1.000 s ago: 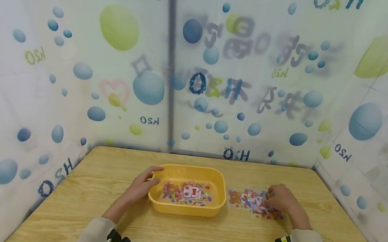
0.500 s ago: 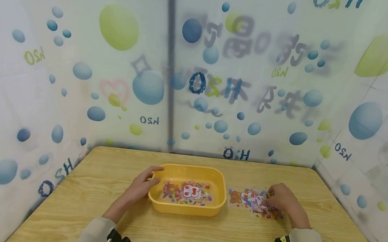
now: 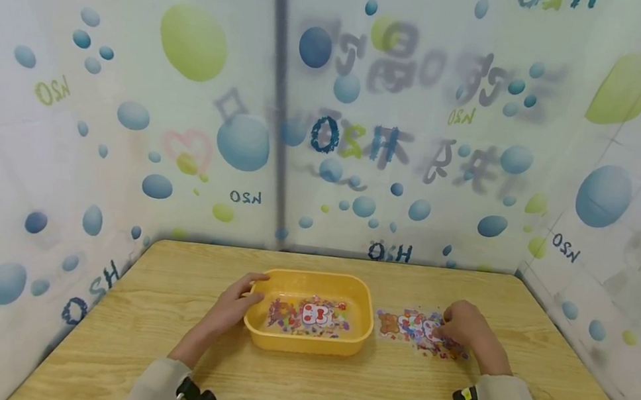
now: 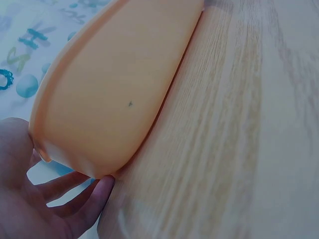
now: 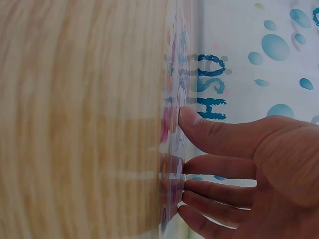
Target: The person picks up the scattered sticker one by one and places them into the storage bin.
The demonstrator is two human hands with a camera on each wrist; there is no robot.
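- Two hands are seen on a wooden table (image 3: 332,395), and the risks are listed from left to right.
- At the left, the left hand (image 3: 235,306) is laid against the left end of the yellow tub (image 3: 366,319), with its thumb hooked over the rim and its fingers curled round the corner, as the left wrist view shows; if that hold is slackened, the tub may be slid across the smooth wood.
- Inside the tub, a colourful sticker sheet (image 3: 309,315) is lying flat on the bottom; should the tub be tipped by the grip at one end, the sheet could be shifted or spilled out.
- Just right of the tub, a second sticker sheet (image 3: 407,327) is lying on the table, apart from the tub wall.
- At the right, the right hand (image 3: 461,327) is pressed on that sheet's right part with straight, spread fingertips (image 5: 189,117); nothing is pinched, so the thin clear film may be dragged, creased or left stuck flat when a lift is tried.
- Small stickers could be peeled loose by rubbing.
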